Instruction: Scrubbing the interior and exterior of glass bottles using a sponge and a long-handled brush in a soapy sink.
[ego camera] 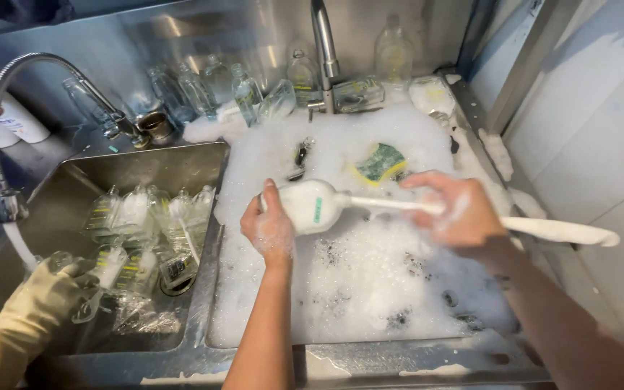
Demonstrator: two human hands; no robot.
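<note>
My left hand [270,230] grips a foam-covered glass bottle [310,206] held sideways over the right sink basin. My right hand [456,213] holds a long white bottle brush [557,230], its front end pushed into the bottle's neck and its handle sticking out to the right. Both hands are wet and soapy. The right sink basin [341,289] under them is full of white foam, and a yellow-green sponge [380,162] floats at its far side.
The left steel basin [146,162] holds several clear bottles [146,217]. A co-worker's gloved hand [45,296] holds one at lower left. A hose tap [1,144] arcs over it. More bottles [247,94] stand behind, beside the upright tap [324,50]. A tiled wall is on the right.
</note>
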